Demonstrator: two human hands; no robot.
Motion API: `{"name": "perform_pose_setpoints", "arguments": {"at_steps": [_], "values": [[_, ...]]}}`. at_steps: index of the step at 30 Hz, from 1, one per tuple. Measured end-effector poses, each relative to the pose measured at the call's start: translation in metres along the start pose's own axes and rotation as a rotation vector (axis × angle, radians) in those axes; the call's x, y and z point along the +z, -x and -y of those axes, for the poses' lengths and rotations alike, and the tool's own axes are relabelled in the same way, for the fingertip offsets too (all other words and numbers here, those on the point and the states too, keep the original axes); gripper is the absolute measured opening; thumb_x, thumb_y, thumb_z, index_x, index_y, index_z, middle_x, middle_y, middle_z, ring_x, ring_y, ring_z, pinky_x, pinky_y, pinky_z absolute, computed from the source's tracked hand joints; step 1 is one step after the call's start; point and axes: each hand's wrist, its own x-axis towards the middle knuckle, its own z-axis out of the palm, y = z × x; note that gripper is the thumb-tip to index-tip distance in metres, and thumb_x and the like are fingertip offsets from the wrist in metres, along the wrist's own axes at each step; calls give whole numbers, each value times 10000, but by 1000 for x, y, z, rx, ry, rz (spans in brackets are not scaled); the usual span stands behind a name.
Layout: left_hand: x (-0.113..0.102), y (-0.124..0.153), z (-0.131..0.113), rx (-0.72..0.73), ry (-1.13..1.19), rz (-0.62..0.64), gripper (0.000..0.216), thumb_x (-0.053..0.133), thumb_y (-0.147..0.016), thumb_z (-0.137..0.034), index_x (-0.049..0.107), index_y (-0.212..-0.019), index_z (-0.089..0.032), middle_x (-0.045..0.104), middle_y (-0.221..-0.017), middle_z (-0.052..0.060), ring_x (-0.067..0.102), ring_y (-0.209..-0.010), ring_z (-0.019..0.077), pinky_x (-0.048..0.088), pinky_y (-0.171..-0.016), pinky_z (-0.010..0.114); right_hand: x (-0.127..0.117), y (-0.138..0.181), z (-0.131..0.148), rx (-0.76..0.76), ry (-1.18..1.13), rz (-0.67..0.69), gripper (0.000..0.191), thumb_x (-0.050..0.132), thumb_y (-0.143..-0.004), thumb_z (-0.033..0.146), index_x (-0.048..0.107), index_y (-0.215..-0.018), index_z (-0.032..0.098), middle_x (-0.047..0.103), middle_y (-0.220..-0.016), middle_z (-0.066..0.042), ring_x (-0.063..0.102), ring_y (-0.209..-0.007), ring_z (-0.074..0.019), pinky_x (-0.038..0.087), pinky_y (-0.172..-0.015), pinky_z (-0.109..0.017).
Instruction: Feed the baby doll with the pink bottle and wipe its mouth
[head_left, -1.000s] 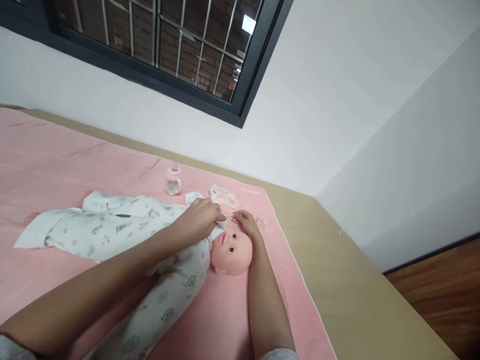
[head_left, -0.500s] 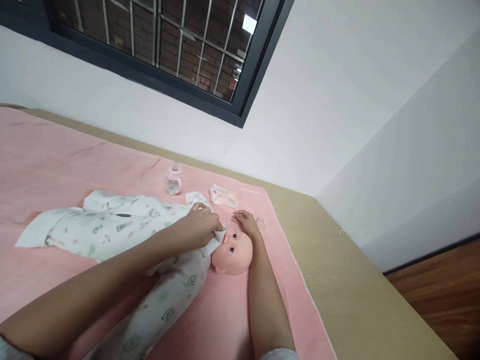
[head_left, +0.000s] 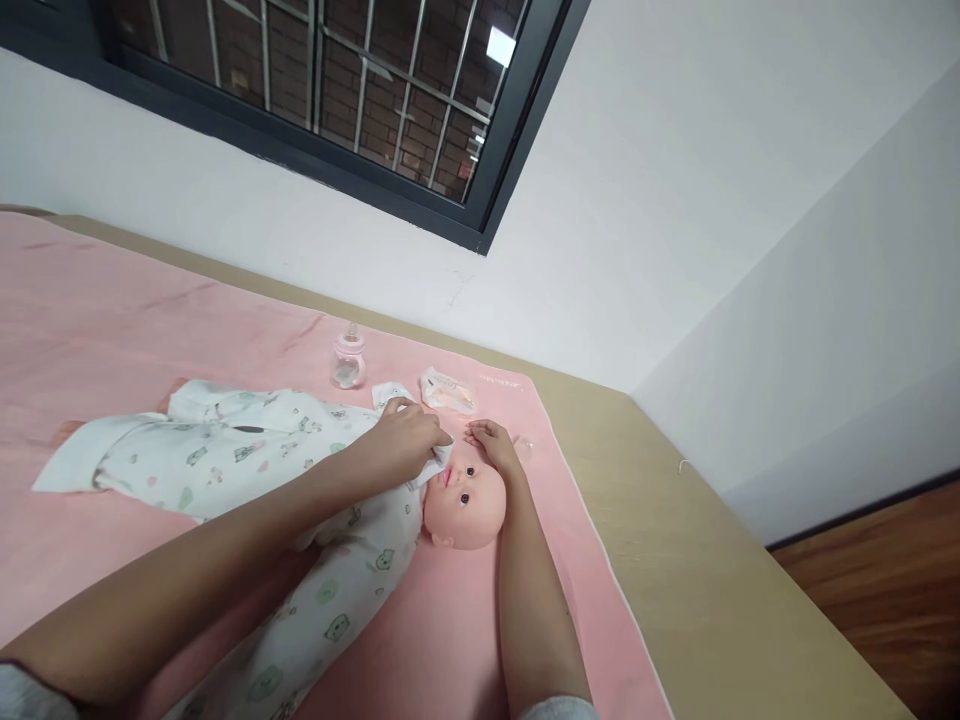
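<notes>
A baby doll [head_left: 466, 508] lies on its back in a white printed sleepsuit [head_left: 217, 450], its bald head towards the right. My left hand [head_left: 409, 438] pinches a white cloth [head_left: 436, 462] just beside the doll's chin and mouth. Whether this cloth is the suit's collar or a separate piece, I cannot tell. On the far side of the head rests my right hand [head_left: 489, 440], fingers stretched out and nothing in them. Its forearm passes along the top of the doll's head. My left forearm crosses over the doll's body and hides part of the suit.
A baby bottle [head_left: 349, 362] with a pink collar stands beyond the doll. Near it lies a clear plastic packet [head_left: 448, 390]. A small transparent item [head_left: 523, 446] is right of my right hand. The pink mat [head_left: 450, 640] covers a wooden surface [head_left: 675, 560] against the wall.
My left hand has drawn the cloth slightly back from the doll's face, so the pink lips now show. My right hand has stayed in place.
</notes>
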Motion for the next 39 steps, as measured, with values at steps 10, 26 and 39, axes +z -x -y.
{"name": "perform_pose_setpoints", "arguments": {"at_steps": [10,26,39], "values": [[12,-6,4,49,27,-136,290,409,-774,3,635,-713,-167,654,-807,76,556,-834,229,325,-828,404,2,2,3,12,-5,-11,167,721,-705,290,669,-816,177,707,-808,-33,675,-789,-148,525,-907,-323],[-1,4,-9,84,129,23,182,435,-697,-6,455,-604,-161,593,-715,41,555,-778,213,357,-818,351,2,1,0,-2,-20,1,182,713,-686,296,663,-813,176,693,-761,-31,676,-778,-160,527,-901,-337],[5,-3,-6,40,98,-79,206,424,-774,-30,549,-675,-161,653,-821,69,578,-878,241,356,-833,377,2,4,4,-7,-13,-7,182,714,-696,290,676,-827,171,701,-799,-33,669,-782,-146,528,-903,-327]]}}
